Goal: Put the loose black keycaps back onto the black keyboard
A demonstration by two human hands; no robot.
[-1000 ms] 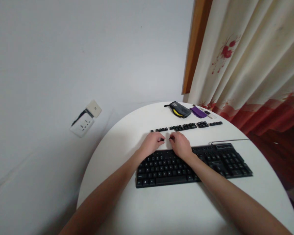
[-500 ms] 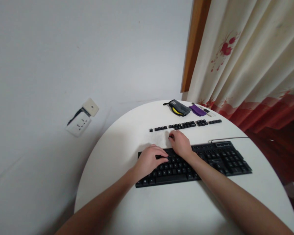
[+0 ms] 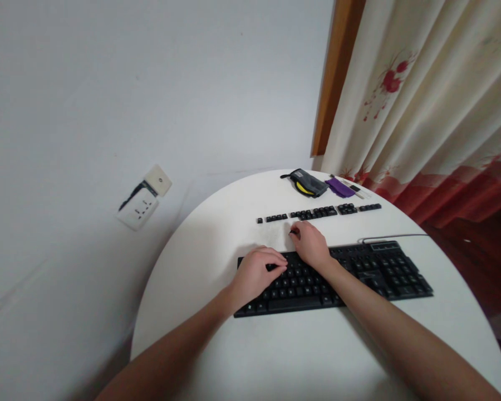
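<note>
A black keyboard (image 3: pixel 304 303) lies on the white round table (image 3: pixel 250 356). My left hand (image 3: pixel 256 275) rests over its left part, thumb and fingertips drawn together at the upper rows of keys. Whatever those fingertips hold, if anything, is too small to make out. Just beyond the keyboard's back edge, my right hand (image 3: pixel 309 244) pinches a small black keycap (image 3: pixel 293 231) between thumb and fingers. Behind it, loose black keycaps (image 3: pixel 324 211) stand in a row across the table. Part of the keyboard is hidden under both hands and my right forearm.
At the table's far edge lie a grey pouch (image 3: pixel 307 182) with a yellow part, a purple cloth (image 3: pixel 339 187) and slim tools (image 3: pixel 359 191). The keyboard's cable (image 3: pixel 394 236) runs right. A wall with a socket (image 3: pixel 137 208) stands left, a curtain (image 3: pixel 401 122) right.
The whole view has shifted slightly, the scene moving a little to the right. Both hands keep nearly the same place and grip over the keyboard.
</note>
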